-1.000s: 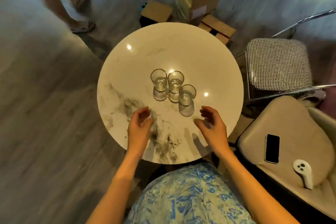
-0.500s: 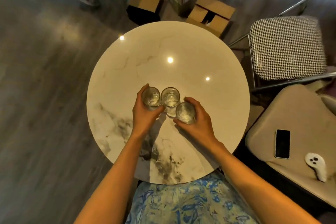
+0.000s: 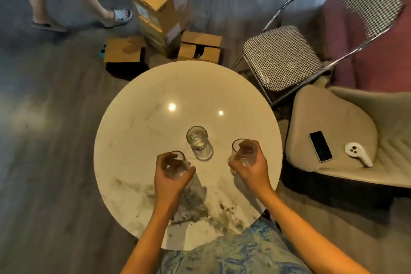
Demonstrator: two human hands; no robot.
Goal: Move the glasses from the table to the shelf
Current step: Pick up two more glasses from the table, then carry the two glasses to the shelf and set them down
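Each hand, left hand and right hand, grips one glass; either could clip the third glass between them.

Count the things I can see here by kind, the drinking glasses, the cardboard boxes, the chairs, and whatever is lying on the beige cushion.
Clear drinking glasses: 3 (left hand holds one, right hand holds one, one stands on the round marble table)
Brown cardboard boxes: 3
Chairs: 2
Black phone: 1
White controller: 1
Total: 10
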